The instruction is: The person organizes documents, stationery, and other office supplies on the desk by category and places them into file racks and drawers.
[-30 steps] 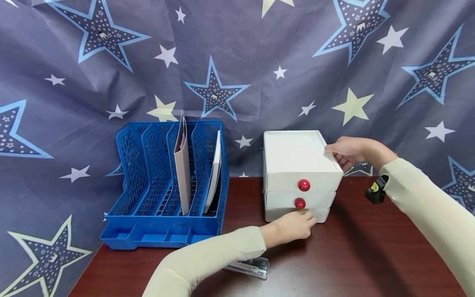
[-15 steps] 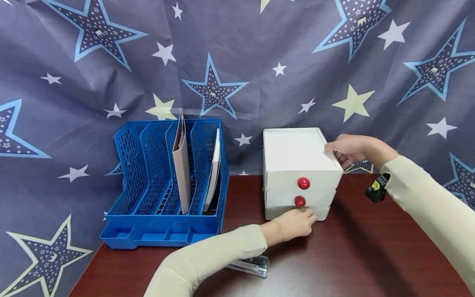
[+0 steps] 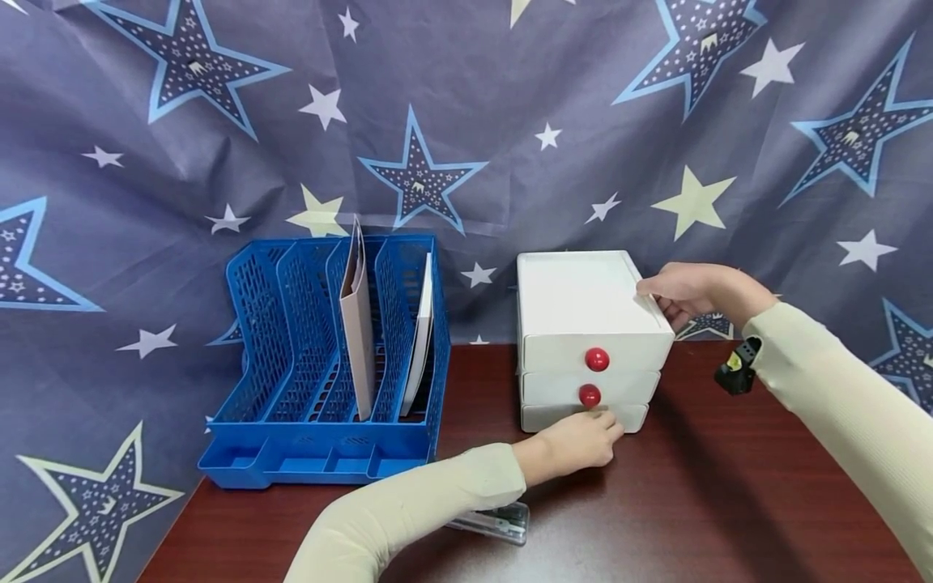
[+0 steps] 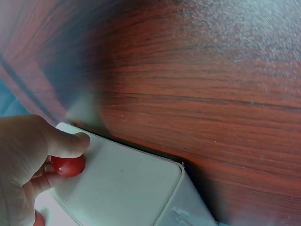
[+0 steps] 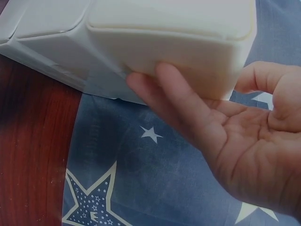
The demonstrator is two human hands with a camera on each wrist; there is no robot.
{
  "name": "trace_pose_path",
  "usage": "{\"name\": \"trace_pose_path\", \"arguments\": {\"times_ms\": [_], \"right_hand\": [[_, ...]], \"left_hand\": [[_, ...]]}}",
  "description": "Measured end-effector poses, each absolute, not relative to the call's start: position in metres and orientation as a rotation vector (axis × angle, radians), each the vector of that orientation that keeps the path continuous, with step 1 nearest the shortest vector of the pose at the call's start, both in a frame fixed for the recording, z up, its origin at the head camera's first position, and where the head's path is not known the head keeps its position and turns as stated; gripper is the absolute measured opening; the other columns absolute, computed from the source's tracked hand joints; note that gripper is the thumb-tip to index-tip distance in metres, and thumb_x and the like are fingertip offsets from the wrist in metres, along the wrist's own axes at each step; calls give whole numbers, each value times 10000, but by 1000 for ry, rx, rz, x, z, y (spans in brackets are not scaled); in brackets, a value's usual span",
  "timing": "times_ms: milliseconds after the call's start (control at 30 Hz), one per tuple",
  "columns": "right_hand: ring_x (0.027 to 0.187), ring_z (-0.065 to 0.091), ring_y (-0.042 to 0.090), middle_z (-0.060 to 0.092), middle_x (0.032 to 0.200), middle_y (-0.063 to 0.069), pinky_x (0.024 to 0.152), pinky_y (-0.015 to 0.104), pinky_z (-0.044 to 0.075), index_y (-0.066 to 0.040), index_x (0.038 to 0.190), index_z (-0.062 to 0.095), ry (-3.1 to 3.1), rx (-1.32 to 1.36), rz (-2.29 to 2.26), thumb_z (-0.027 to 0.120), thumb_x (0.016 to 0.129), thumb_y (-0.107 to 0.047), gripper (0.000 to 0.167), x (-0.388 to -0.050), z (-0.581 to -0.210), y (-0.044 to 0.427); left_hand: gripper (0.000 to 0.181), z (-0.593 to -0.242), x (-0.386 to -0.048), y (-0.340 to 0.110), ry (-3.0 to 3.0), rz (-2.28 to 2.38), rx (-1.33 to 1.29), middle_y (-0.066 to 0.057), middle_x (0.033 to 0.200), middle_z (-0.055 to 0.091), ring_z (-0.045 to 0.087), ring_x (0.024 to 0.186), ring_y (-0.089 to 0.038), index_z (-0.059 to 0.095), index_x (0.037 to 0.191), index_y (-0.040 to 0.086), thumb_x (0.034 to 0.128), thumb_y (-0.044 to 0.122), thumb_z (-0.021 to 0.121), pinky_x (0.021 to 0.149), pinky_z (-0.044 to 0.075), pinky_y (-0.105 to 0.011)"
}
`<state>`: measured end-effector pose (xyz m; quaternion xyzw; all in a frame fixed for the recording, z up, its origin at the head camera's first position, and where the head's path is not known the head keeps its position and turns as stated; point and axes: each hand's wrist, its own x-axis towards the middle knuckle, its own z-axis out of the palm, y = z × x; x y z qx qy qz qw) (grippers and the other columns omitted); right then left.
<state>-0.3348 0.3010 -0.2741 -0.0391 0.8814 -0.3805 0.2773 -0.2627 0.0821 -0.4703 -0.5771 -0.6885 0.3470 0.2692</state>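
Note:
A white three-drawer desktop box (image 3: 576,291) stands on the table with its drawers closed. Round red knobs show on the top and middle drawers in the head view. My left hand (image 3: 576,444) is at the bottom drawer. In the left wrist view its thumb and fingers pinch that drawer's red knob (image 4: 69,165), which is hidden in the head view. My right hand (image 3: 681,293) holds the box's upper right edge. Its thumb lies over the top, and its fingers (image 5: 176,87) press on the side.
A blue file rack (image 3: 313,437) stands on the left, holding a pinkish-beige folder (image 3: 357,340) and a white book or folder (image 3: 418,348). A clear plastic case (image 3: 503,525) lies partly under the left sleeve. A star-print cloth (image 3: 481,194) hangs behind the reddish-brown table (image 3: 700,502).
The head view has shifted slightly. Both hands keep their places on the drawer box, and nothing else has visibly moved.

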Motion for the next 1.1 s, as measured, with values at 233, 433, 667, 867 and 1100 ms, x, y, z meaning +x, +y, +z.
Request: {"name": "trace_pose_path", "arguments": {"times_ms": [233, 433, 667, 867, 1100], "right_hand": [[871, 723, 174, 729, 963, 107, 790, 394, 618, 221, 1345, 383, 2371, -98, -1006, 364, 1026, -270, 586, -336, -269, 303], [866, 721, 166, 725, 965, 98, 784, 387, 618, 223, 1357, 358, 2387, -106, -1006, 352, 1036, -280, 596, -336, -264, 304], [882, 729, 176, 731, 979, 100, 790, 395, 617, 213, 1360, 377, 2354, -121, -1014, 352, 1043, -279, 586, -333, -275, 301], [883, 728, 177, 731, 986, 100, 782, 394, 617, 211, 1362, 376, 2360, -136, -1021, 352, 1044, -280, 586, -333, -276, 301], [885, 724, 179, 724, 999, 119, 791, 399, 615, 210, 1359, 377, 2362, -134, -1012, 348, 1047, -279, 580, -333, -275, 301]], "left_hand": [[295, -465, -243, 84, -1873, 912, -1608, 116, 1142, 603, 536, 1068, -80, 738, 963, 443, 1021, 255, 518, 972, 468, -196], [310, -459, -234, 83, -1854, 913, -1568, 120, 1126, 604, 525, 1055, -82, 738, 960, 451, 1031, 270, 496, 951, 470, -188], [302, -466, -228, 81, -1869, 922, -1621, 127, 1138, 603, 532, 1074, -72, 732, 954, 454, 1025, 278, 497, 971, 467, -184], [300, -466, -227, 80, -1868, 926, -1617, 134, 1138, 601, 531, 1082, -67, 726, 945, 462, 1021, 294, 489, 990, 457, -188], [306, -465, -221, 79, -1826, 929, -1613, 149, 1123, 598, 534, 1056, -56, 719, 946, 464, 1023, 306, 468, 948, 460, -177]]}}
